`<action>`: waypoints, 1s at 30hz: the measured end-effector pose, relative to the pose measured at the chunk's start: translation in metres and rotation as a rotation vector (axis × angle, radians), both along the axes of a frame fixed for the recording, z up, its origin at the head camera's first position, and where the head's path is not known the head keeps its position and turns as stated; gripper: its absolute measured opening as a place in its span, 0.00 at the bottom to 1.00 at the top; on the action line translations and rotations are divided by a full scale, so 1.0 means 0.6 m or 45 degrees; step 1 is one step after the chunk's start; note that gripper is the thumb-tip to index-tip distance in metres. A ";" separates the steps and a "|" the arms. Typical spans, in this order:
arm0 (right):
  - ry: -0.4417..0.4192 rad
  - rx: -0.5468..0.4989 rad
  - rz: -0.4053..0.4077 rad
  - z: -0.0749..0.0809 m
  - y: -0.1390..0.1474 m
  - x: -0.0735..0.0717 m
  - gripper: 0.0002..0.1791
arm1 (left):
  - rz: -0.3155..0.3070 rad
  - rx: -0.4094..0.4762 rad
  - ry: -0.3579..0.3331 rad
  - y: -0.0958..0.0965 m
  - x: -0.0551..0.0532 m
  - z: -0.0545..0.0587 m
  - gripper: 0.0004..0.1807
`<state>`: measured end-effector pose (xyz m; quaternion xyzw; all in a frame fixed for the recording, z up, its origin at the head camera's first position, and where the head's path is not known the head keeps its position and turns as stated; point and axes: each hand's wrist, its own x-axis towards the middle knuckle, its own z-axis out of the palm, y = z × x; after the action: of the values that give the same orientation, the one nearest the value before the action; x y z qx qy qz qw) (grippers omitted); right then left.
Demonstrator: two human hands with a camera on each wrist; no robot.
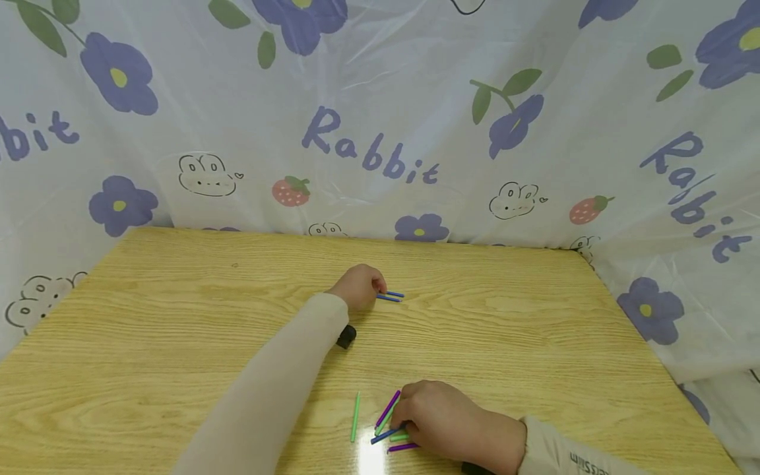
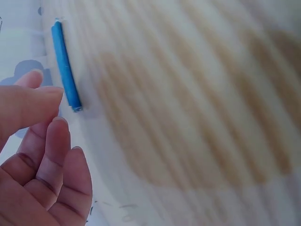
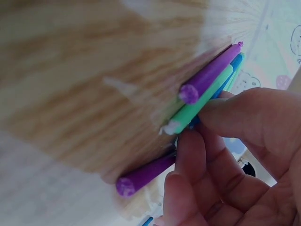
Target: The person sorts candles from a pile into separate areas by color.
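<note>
My left hand (image 1: 358, 287) is reached out over the far middle of the table, beside two thin blue sticks (image 1: 389, 299) lying nearly parallel. In the left wrist view a blue stick (image 2: 66, 68) lies just past the fingertips, apart from them, and the loosely bent fingers (image 2: 54, 146) hold nothing. My right hand (image 1: 442, 419) is low over a loose cluster of sticks near the front. Its thumb and forefinger pinch a blue stick (image 3: 194, 122), partly hidden behind a light green stick (image 3: 200, 101). Purple sticks (image 3: 211, 73) lie on either side.
A single green stick (image 1: 355, 417) lies left of the cluster. The wood-grain table (image 1: 505, 316) ends at a printed white curtain (image 1: 380, 99) at the back and right. Black wrist devices (image 1: 347, 336) are strapped at both wrists.
</note>
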<state>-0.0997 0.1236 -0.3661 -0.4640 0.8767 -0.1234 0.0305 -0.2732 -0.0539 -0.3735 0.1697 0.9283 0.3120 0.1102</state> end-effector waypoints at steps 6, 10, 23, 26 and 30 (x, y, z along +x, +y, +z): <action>0.004 -0.005 -0.002 0.000 0.000 0.000 0.13 | -0.039 0.000 0.025 -0.004 -0.003 0.011 0.18; -0.024 -0.004 -0.014 0.000 -0.002 0.000 0.13 | -0.069 0.055 0.006 -0.007 -0.001 0.023 0.14; -0.119 0.035 -0.043 0.002 -0.004 -0.002 0.13 | -0.093 0.158 0.062 -0.009 0.027 0.065 0.12; -0.102 0.027 -0.038 0.002 -0.003 -0.002 0.13 | -0.073 0.203 0.059 -0.014 0.031 0.067 0.13; -0.060 0.013 -0.026 0.001 -0.003 -0.001 0.13 | -0.038 0.286 0.045 -0.021 0.036 0.070 0.14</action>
<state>-0.1001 0.1220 -0.3657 -0.4516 0.8811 -0.1302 0.0521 -0.2515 -0.0667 -0.3315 0.2002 0.8866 0.4095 0.0788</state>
